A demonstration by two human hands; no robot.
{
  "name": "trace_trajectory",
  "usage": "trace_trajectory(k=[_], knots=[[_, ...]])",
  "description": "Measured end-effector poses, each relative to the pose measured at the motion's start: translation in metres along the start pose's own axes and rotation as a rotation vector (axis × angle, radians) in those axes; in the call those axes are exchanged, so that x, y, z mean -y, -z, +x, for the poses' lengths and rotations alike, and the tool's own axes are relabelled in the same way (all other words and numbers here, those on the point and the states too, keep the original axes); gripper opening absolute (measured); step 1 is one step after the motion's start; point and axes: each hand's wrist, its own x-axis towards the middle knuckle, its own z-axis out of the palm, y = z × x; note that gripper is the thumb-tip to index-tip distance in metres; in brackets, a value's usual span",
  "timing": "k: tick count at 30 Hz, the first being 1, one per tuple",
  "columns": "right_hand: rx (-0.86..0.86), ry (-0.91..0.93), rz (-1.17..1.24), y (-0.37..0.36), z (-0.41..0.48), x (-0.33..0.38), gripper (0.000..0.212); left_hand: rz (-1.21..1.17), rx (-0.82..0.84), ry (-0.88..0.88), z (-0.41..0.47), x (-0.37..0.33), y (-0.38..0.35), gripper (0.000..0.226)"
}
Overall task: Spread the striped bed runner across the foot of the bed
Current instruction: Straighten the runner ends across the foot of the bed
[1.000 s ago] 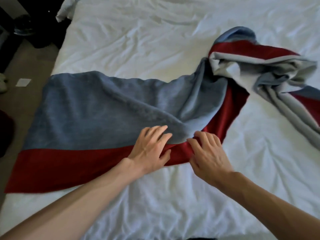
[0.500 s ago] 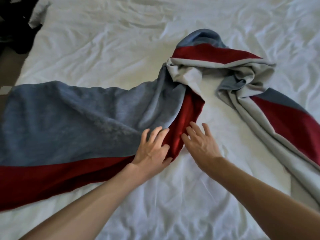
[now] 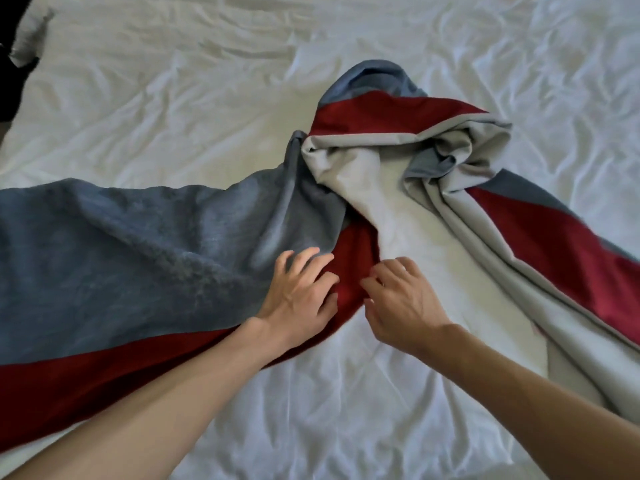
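Observation:
The striped bed runner (image 3: 131,251), blue-grey with a red band and a pale grey underside, lies across the white bed (image 3: 173,109). Its left half is flat. Its right half is twisted and bunched (image 3: 433,147), with the grey underside turned up and trailing to the lower right. My left hand (image 3: 301,296) rests palm down on the runner where blue meets red, fingers spread. My right hand (image 3: 401,303) is just right of it, fingers curled and pinching the red edge below the twist.
The wrinkled white sheet covers the rest of the bed. A white pillow corner (image 3: 31,39) and a dark floor area (image 3: 8,98) show at the far left edge of the bed.
Both hands have moved right along the red band toward the twisted part. My right hand went from lying flat on the sheet to curling its fingers on the red edge.

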Motion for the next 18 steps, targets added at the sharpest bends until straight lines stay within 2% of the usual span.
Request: trace_trajectory(k=[4, 9, 15, 18], knots=[[-0.041, -0.206, 0.043, 0.013, -0.012, -0.016, 0.032, -0.038, -0.041, -0.032, 0.022, -0.017, 0.0, 0.027], [0.047, -0.324, -0.032, 0.03, -0.04, -0.056, 0.031, -0.081, -0.073, -0.141, 0.059, -0.057, -0.001, 0.025], [-0.023, -0.414, -0.091, 0.029, -0.079, -0.116, 0.03, -0.112, -0.049, -0.266, 0.104, -0.141, -0.023, 0.029], [-0.051, -0.487, -0.099, 0.033, -0.101, -0.156, 0.039, -0.11, -0.003, -0.284, 0.123, -0.184, -0.032, 0.037]])
